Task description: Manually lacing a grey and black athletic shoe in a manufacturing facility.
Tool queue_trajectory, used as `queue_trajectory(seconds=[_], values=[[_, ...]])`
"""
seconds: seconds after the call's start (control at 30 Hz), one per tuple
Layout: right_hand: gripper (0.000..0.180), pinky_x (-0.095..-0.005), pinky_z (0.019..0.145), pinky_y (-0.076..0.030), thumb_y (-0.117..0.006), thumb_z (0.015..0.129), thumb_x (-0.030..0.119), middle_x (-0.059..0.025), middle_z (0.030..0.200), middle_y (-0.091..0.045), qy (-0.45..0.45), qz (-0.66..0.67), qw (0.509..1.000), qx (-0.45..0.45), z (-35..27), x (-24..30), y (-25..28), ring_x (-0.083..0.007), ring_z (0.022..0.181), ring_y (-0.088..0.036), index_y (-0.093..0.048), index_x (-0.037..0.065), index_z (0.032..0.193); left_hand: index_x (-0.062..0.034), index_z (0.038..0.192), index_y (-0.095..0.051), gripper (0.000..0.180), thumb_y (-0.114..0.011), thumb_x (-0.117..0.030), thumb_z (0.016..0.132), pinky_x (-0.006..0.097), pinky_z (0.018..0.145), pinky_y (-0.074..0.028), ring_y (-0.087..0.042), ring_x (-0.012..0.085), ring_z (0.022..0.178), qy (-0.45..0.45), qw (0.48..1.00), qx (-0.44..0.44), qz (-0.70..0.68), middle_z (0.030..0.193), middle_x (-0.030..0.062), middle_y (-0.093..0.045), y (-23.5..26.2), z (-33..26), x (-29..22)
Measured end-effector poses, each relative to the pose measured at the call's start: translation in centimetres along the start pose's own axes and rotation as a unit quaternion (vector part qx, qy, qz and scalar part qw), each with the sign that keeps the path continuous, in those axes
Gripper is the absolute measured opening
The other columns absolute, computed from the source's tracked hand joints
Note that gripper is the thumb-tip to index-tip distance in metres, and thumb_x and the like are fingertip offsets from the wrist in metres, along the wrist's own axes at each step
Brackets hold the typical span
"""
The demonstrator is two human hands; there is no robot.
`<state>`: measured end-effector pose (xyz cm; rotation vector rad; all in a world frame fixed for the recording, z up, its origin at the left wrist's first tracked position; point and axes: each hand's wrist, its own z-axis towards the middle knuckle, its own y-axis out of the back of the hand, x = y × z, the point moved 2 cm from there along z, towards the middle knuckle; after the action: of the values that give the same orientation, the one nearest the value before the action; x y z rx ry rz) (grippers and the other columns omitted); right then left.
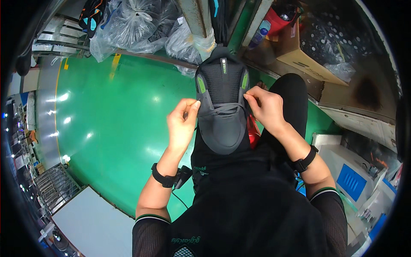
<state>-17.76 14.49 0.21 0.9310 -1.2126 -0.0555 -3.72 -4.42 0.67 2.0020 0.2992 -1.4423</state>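
Note:
A dark grey sneaker (222, 130) rests on my lap, toe toward me, with a mesh tongue and light green patches along its sides. A grey shoelace (227, 108) crosses the shoe's lower eyelets in loose strands. At the shoe's left edge, my left hand (183, 118) is closed in a pinch of thumb and forefinger, apparently on one side of the lace. My right hand (267, 107) pinches at the opposite edge, by the lace's other side. The thin lace is hard to make out between the fingertips.
Clear plastic bags (137, 25) fill a rack ahead, beside a metal post (196, 17). An open cardboard box (310, 60) and a bottle (260, 33) stand at the far right. Green floor (115, 120) spreads left; a white tabletop (94, 222) is near left.

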Motion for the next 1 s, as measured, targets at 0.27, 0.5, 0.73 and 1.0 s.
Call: queue_trajectory(seconds=[0.27, 0.5, 0.73, 1.0], values=[[0.009, -0.0341, 0.053, -0.048, -0.060, 0.070, 0.010, -0.0062, 0.063, -0.055, 0.307, -0.251, 0.913, 0.096, 1.8, 0.9, 1.5, -0.0232, 0.061, -0.061, -0.051, 0.007, 0.071, -0.0096, 0.072, -0.063, 0.009, -0.067, -0.014, 0.079, 0.038, 0.080, -0.034, -0.055, 0.0216, 0.077, -0.305, 0.872, -0.020, 0.382, 0.072, 0.0025, -0.057, 0.4, 0.7, -3.8], [0.008, -0.0321, 0.055, -0.051, -0.062, 0.068, 0.011, -0.0074, 0.067, -0.061, 0.442, -0.344, 0.792, 0.242, 4.5, 4.2, 0.7, -0.0219, 0.065, -0.065, -0.059, 0.005, 0.072, -0.0069, 0.072, -0.063, 0.016, -0.067, -0.020, 0.080, 0.038, 0.074, -0.039, -0.056, 0.0245, 0.074, -0.248, 0.893, 0.056, 0.371, 0.069, 0.0050, -0.059, -0.5, 3.2, -3.4], [0.013, -0.0320, 0.057, -0.052, -0.064, 0.069, 0.014, -0.0041, 0.077, -0.060, 0.469, -0.319, 0.777, 0.273, 6.7, 2.9, 2.6, -0.0222, 0.069, -0.064, -0.061, 0.007, 0.080, -0.0061, 0.075, -0.066, 0.026, -0.068, -0.031, 0.080, 0.039, 0.074, -0.044, -0.060, 0.0257, 0.084, -0.172, 0.854, 0.181, 0.457, 0.077, 0.0052, -0.065, -1.2, 5.0, -5.0], [0.017, -0.0330, 0.082, -0.040, -0.074, 0.066, 0.022, 0.0018, 0.085, -0.053, 0.473, -0.255, 0.773, 0.337, 9.2, 2.3, 2.3, -0.0179, 0.092, -0.051, -0.066, 0.012, 0.077, -0.0118, 0.075, -0.065, 0.020, -0.075, -0.024, 0.063, 0.039, 0.086, -0.040, -0.052, 0.0215, 0.091, -0.531, 0.716, 0.253, 0.376, 0.085, -0.0004, -0.054, 0.4, 8.4, -6.0]])
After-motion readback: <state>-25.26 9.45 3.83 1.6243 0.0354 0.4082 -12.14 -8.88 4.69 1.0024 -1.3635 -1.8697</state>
